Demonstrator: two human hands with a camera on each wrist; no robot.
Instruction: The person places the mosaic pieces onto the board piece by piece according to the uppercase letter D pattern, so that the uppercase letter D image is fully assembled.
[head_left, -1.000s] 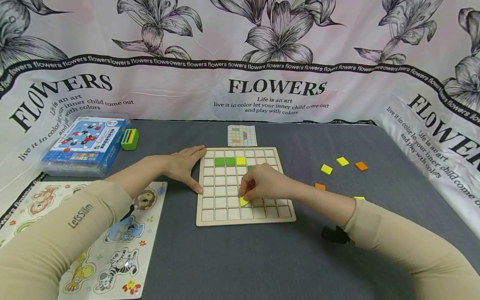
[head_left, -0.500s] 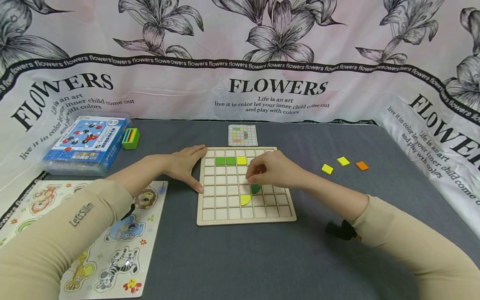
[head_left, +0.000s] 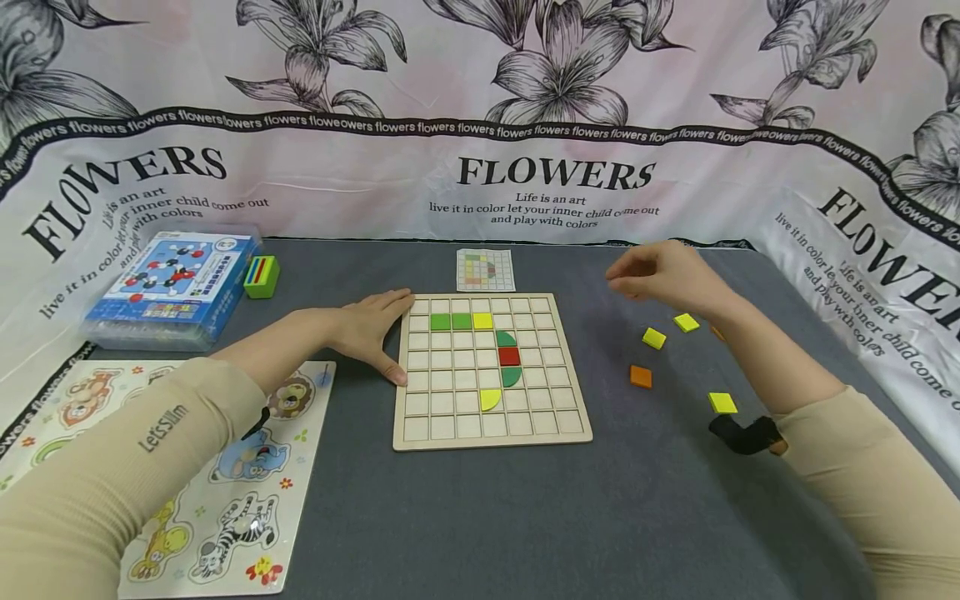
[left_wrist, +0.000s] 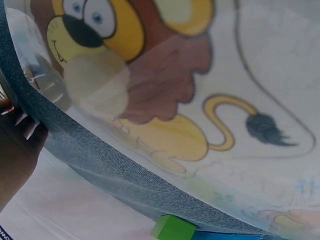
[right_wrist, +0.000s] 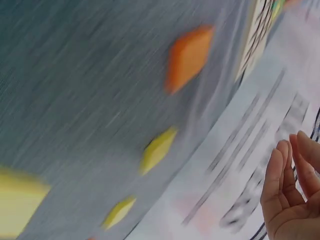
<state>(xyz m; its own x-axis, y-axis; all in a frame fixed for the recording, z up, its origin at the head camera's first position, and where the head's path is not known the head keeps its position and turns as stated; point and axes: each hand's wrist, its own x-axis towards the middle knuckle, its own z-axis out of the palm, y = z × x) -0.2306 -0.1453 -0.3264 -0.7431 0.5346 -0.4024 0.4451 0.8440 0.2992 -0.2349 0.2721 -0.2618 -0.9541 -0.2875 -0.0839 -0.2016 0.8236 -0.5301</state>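
My left hand (head_left: 367,333), spread, touches the board (head_left: 450,427); right hand (head_left: 667,271), upper right, empty, half-curled. Backdrop (head_left: 555,174): "FLOWERS" (rightmost cut off).

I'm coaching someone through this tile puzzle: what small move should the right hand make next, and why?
Probably lower the right hand and pinch a loose yellow tile: the hand appears to hold nothing, that tile lies close by, and the wooden board has many unfilled cells, with the left hand at its edge.
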